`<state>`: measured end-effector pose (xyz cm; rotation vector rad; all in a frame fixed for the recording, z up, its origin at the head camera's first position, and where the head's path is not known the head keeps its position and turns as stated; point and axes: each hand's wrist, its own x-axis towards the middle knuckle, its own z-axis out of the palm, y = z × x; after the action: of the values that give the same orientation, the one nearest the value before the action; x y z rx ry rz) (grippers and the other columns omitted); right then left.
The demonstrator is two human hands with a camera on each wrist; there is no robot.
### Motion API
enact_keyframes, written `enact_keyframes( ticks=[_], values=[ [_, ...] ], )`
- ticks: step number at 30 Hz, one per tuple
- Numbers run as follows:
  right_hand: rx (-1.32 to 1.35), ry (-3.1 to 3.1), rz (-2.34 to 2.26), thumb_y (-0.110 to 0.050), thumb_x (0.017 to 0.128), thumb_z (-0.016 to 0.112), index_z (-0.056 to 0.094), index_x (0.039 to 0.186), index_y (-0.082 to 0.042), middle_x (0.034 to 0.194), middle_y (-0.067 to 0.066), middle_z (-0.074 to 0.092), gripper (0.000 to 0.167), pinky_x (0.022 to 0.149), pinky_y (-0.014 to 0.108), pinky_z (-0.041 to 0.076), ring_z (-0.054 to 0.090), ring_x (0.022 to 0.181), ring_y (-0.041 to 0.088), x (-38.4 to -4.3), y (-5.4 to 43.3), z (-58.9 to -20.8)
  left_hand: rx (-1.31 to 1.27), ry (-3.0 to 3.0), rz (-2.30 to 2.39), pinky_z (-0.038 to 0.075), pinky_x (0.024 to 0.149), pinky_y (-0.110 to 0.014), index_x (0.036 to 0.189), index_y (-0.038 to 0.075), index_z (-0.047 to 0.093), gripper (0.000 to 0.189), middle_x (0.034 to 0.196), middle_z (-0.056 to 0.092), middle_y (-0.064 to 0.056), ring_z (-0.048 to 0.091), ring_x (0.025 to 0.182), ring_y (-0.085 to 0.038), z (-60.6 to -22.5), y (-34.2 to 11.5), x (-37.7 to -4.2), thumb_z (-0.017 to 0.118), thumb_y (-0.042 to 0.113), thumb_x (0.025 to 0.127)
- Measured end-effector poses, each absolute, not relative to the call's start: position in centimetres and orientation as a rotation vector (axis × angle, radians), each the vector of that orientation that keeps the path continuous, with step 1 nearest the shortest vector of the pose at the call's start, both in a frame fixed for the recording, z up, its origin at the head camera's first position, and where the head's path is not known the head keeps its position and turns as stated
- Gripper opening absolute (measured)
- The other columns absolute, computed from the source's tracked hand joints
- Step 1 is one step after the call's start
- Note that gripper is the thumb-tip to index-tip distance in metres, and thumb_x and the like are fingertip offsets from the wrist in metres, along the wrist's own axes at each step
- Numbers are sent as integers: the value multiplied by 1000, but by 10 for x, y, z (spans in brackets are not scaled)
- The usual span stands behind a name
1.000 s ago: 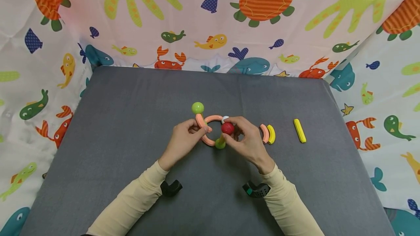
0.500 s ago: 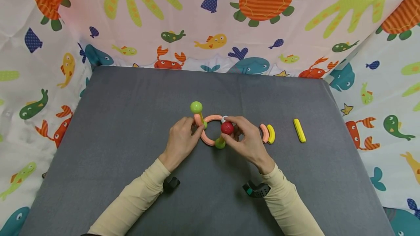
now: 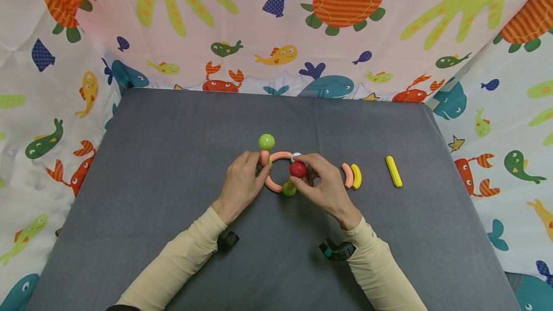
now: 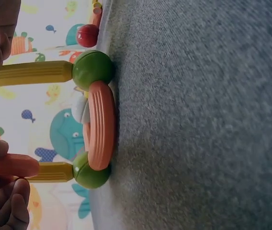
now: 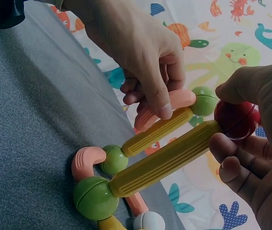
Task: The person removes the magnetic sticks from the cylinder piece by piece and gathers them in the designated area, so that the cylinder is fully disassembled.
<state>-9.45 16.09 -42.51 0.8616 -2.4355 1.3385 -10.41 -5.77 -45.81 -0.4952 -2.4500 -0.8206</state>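
My left hand (image 3: 240,182) pinches a curved pink rod (image 5: 183,98) between thumb and fingers. A light green ball (image 3: 266,141) sits at the rod's upper end. The rod lies alongside an upright yellow rod (image 4: 54,172) that rises from a green ball (image 4: 91,170) on the table. My right hand (image 3: 325,180) holds a red ball (image 5: 236,119) at the top of another yellow rod (image 5: 167,160), which stands on a second green ball (image 5: 96,198). Curved pink rods, one of them (image 4: 102,125) between the green balls, form a ring on the table with a white ball (image 5: 149,221).
To the right of my right hand lie a curved pink rod (image 3: 347,175) and a curved yellow rod (image 3: 356,176), side by side. A straight yellow rod (image 3: 394,172) is farther right. Grey cloth covers the table (image 3: 181,148); a sea-animal curtain (image 3: 242,23) hangs behind it.
My left hand has shifted slightly left, turning the curved pink rod from a slant to nearly upright. Its green ball swung left, then back right. My right hand has stayed at the red ball.
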Motion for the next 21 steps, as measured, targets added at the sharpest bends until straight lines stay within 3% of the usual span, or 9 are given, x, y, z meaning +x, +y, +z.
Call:
enact_keyframes(
  ticks=[21],
  values=[
    [848,-2454,1325,-6,81,78,64,120,-6,101,8,64,41,58,24,46,54,67,12,-95,160,-425,-516,-2466,-876,47,56,-32,90,3,64,27,74,59,-10,52,63,-17,-458,-55,-104,81,23,82]
  ],
)
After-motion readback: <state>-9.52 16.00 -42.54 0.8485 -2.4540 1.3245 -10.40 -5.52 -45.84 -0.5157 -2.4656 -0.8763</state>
